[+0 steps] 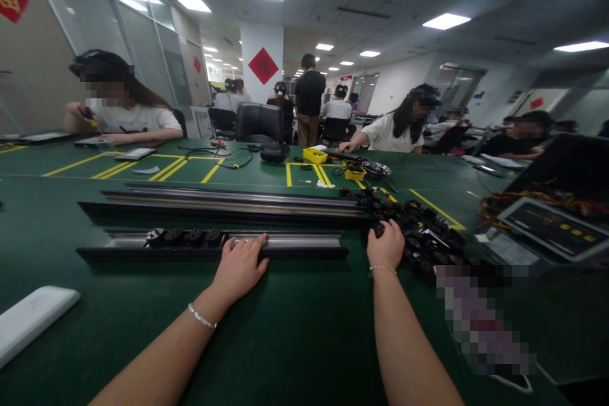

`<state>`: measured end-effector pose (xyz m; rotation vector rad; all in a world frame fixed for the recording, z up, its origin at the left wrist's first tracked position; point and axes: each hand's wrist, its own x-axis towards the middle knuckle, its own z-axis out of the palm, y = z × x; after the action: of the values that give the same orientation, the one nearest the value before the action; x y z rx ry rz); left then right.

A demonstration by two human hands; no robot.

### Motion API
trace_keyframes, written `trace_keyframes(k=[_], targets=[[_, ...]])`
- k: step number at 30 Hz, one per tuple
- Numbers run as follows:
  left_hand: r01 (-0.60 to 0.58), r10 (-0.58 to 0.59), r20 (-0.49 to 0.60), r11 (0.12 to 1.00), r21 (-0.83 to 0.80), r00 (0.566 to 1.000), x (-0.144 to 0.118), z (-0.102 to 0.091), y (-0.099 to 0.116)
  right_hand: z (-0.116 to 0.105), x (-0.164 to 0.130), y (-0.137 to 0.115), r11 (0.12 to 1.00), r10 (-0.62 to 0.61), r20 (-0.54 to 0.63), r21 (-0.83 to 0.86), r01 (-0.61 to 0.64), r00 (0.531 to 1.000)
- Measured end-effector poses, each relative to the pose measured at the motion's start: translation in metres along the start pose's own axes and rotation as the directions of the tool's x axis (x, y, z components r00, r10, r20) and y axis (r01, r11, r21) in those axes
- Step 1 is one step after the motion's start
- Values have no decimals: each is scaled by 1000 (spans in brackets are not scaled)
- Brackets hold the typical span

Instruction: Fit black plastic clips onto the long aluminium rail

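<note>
In front of me lies a short black rail with a silver channel [304, 242], and several small black round parts [193, 238] sit in a row in its left half. Over the rail's near edge rests my left hand [240, 266], fingers stretched flat into the channel just right of those parts. My right hand [387, 245] has its fingers closed round a black round part [378, 228], beyond the rail's right end. Beside it spreads a heap of similar black parts [428, 228]. Longer rails [228, 203] lie parallel behind the short one.
A white object [35, 314] lies at left, a blurred-out phone-like item [485, 330] at right. Farther right stands a box with colored wires [552, 228]. Across the green table [295, 342] are yellow trays [314, 155], a metal bowl [377, 169], cables and seated people.
</note>
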<state>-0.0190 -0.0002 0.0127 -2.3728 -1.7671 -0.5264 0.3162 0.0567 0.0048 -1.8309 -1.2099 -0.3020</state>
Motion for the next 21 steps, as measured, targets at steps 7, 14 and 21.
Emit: trace_keyframes(k=[7, 14, 21], targets=[[-26, 29, -155, 999, 21, 987, 6, -16, -8, -2, -2, 5, 993, 50, -20, -102, -51, 999], [309, -248, -374, 945, 113, 894, 4, -20, -36, -3, 3, 1, 996, 51, -129, -67, -60, 990], [330, -298, -275, 941, 78, 914, 3, -3, -49, -13, -36, -58, 977, -210, -35, -30, 209, 977]])
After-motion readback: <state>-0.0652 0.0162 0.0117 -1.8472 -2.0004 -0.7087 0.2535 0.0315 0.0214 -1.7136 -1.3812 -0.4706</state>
